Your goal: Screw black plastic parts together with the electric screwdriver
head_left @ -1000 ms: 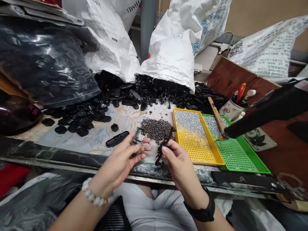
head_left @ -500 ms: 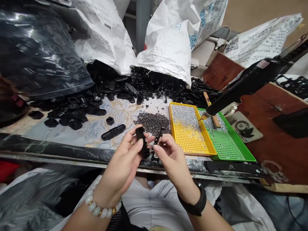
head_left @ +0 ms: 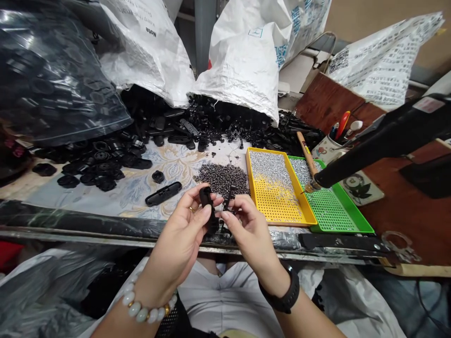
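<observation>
Between the thumb and fingers of my left hand (head_left: 186, 223) is a long black plastic housing (head_left: 207, 206), tilted nearly upright. My right hand (head_left: 248, 225) pinches a thinner black plastic piece (head_left: 228, 199) close beside it; whether the two parts touch, I cannot tell. Just beyond my hands lies a pile of small dark metallic parts (head_left: 223, 178). On the patterned cloth to the left rest another long black housing (head_left: 163, 194) and a small round black part (head_left: 158, 176).
A yellow tray (head_left: 313, 220) and a green tray (head_left: 368, 227) hold small silvery pieces. A black electric screwdriver (head_left: 373, 145) hangs over them from the right, near a wooden-handled tool (head_left: 306, 152). White sacks (head_left: 239, 70) spill black parts along the back; a clear bag (head_left: 63, 84) sits left.
The hanging screwdriver has swung right, its tip now over the gap between the trays. The thin piece in my right hand has shifted slightly left; both hands keep their hold.
</observation>
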The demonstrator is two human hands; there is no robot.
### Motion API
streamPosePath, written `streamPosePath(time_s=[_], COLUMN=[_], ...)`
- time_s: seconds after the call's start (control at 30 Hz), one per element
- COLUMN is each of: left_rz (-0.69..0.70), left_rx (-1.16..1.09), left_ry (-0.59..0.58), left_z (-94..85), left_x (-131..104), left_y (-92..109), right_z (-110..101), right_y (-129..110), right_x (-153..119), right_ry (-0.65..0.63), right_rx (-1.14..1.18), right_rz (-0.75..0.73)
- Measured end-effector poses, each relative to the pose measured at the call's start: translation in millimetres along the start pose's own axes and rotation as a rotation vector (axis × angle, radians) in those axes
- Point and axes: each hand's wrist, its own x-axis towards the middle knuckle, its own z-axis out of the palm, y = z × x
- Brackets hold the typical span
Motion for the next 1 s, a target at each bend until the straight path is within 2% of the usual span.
streamPosePath(time_s=[0.33, 0.57, 1.0], left_rz=[0.019, -0.044, -0.085], left_rx=[0.122, 0.213, 0.179], left_ry=[-0.012, 0.022, -0.021], left_z=[1.4, 1.3, -0.5], left_x=[1, -3, -8], left_y=[-5, -15, -27], right_z=[0, 4, 6], right_y=[3, 12, 14], right_x=[2, 2, 2], right_ry=[-0.009, 0.042, 0.103], right_rx=[0.009, 0.094, 0.058], right_rz=[-0.001, 0.061, 0.095])
